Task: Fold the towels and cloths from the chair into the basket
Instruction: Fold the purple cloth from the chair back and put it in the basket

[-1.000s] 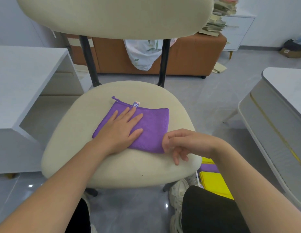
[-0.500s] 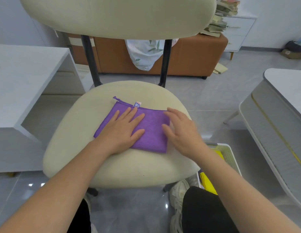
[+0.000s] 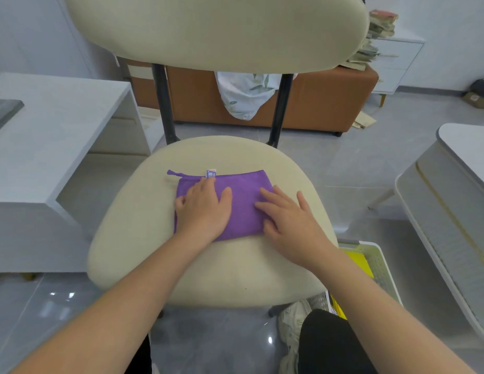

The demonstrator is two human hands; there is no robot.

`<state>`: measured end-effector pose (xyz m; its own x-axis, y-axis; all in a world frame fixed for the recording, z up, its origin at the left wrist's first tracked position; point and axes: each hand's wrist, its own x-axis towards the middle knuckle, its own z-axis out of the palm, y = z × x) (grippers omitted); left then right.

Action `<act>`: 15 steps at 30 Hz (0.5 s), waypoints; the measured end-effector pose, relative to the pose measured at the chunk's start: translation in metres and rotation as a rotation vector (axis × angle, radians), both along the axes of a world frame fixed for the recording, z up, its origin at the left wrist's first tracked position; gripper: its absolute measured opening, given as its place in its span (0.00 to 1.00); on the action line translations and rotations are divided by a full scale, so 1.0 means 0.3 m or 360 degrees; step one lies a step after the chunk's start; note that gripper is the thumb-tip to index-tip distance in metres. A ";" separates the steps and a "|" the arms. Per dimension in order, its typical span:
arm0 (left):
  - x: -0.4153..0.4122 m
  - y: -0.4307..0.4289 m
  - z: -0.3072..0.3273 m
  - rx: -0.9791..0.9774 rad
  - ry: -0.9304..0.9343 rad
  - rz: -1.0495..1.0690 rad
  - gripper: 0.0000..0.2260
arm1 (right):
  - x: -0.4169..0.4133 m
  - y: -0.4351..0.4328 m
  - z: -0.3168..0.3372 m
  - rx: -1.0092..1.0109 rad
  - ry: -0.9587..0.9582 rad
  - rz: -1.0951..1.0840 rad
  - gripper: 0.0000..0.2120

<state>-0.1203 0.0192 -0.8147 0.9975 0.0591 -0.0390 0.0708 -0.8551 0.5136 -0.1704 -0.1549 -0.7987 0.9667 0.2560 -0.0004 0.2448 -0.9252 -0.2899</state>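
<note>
cloth tag [image 3: 211, 173] print too small to read

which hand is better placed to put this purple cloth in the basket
Right, probably. The right hand rests on the right end of the purple cloth, and the basket sits on the floor that side; the left hand is farther away.

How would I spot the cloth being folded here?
Find the cream padded chair in the middle of the room. On its seat lies a folded purple rectangular cloth, with the left hand and right hand resting on it. It alone is purple there, with a small blue-and-white label on its far edge.
</note>
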 end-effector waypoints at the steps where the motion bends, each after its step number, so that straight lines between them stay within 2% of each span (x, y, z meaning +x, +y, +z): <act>1: 0.007 0.018 0.001 0.0090 -0.0083 -0.0023 0.20 | 0.005 -0.007 -0.007 -0.0044 0.0020 -0.0016 0.21; 4: 0.021 0.074 -0.007 0.0359 -0.0077 -0.0179 0.18 | 0.029 -0.044 -0.030 -0.0123 -0.0079 -0.0180 0.20; 6: 0.023 0.096 -0.007 0.0472 -0.0062 -0.0198 0.19 | 0.047 -0.055 -0.035 -0.0099 -0.0342 -0.0270 0.18; 8: 0.015 0.117 0.018 0.0598 -0.0252 -0.0121 0.19 | 0.053 -0.054 -0.033 0.0042 -0.0537 -0.0254 0.15; 12: 0.003 0.153 0.045 0.0574 -0.0470 -0.0102 0.17 | 0.032 -0.018 -0.035 0.0032 -0.0314 -0.0121 0.14; 15: 0.004 0.177 0.026 0.0281 -0.0609 -0.0467 0.07 | 0.031 -0.033 -0.043 -0.0083 -0.0137 -0.0191 0.20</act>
